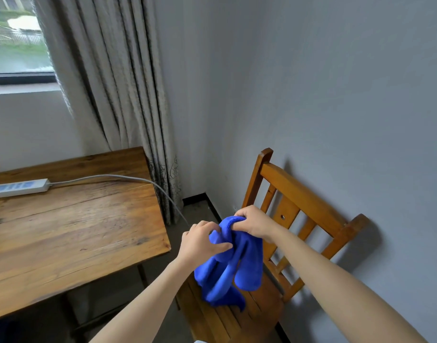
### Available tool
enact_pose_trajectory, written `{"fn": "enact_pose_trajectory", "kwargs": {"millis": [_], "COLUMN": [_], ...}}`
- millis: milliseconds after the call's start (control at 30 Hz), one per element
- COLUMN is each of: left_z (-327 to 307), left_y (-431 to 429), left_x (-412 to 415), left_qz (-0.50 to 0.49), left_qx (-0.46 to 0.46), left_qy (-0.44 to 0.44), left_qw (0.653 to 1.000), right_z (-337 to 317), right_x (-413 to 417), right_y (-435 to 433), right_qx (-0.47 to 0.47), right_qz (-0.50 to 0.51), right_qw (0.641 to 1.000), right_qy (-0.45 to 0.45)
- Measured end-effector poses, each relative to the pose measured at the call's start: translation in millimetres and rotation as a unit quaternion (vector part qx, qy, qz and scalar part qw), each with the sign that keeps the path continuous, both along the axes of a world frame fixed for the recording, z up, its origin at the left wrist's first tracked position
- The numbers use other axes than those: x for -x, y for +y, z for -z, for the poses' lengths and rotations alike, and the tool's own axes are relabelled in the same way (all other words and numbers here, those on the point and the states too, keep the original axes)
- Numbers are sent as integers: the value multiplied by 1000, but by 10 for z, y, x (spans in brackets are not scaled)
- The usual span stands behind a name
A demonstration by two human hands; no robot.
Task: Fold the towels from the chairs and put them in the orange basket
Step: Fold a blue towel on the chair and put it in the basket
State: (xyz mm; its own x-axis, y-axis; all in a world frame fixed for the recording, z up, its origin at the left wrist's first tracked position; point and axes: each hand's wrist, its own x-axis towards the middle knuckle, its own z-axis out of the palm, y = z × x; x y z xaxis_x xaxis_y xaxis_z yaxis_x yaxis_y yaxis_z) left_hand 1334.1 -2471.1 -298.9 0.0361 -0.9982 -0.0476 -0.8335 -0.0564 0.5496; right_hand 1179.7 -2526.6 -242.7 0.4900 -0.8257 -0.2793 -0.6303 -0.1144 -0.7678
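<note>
While curled round the topmost bunch of the blue towel [232, 268], grips it with the right hand [252, 225], knuckles up, fingers tucked under the cloth, just in front of the back slats of the wooden chair [304, 194]. Pinches a lower fold of the same towel with the left hand [202, 241], just beside the right, thumb lying across the cloth and fingers bent over its edge. Holds neither hand wide: both closed on fabric. Lets the towel hang bunched and unfolded, in loose lobes, from both hands down over the chair's slatted seat; cannot tell whether the lowest corner touches the seat. Reaches in with two bare forearms [336, 280] from the bottom of the view, the right crossing in front of the chair back.

Further out, finds the chair set with its back against the grey wall [336, 82], near the room's corner. Finds to the left a wooden desk [76, 231], apart from the chair across a strip of dark floor [200, 209]. On the desk's far left, shows a white power strip [20, 187] lying flat, with its grey cable [113, 177] running along the back of the desktop, over the right edge and down towards the floor. Behind the desk, shows a patterned grey curtain [118, 82] hanging to the floor beside a window [14, 40] with greenery outside.
</note>
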Motion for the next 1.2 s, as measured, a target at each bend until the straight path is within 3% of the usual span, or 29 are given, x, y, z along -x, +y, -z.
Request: {"fn": "enact_pose_trajectory", "kwargs": {"millis": [133, 300, 500, 700, 800, 867, 967, 1200], "left_z": [-18, -292, -486, -407, -295, -215, -184, -193], "left_y": [18, 2, -37, -64, -49, -37, -8, 59], "left_x": [15, -219, -499, -603, -635, -648, -670, -904], "left_qz": [-11, -50, -28, 5, 64, 50, 11, -8], "left_qx": [48, 41, 45, 28, -2, 36, 95, 127], "left_qy": [28, 247, 280, 187, -1, -95, -65, -39], "left_qw": [998, 967, 958, 982, 998, 994, 993, 991], "right_z": [-12, 61, 366, 399, 268, 197, 154, 202], "right_x": [5, 133, 378, 516, 534, 541, 539, 623], "right_y": [1, -25, -41, -67, -75, -95, -116, -217], "right_qx": [2, 32, 65, 98, 111, 113, 123, 101], "right_qz": [-13, -39, 3, 88, 122, 126, 132, 143], "right_qw": [1000, 997, 989, 987, 986, 986, 984, 984], "right_qy": [12, 66, 136, 96, 28, 5, -11, -23]}}
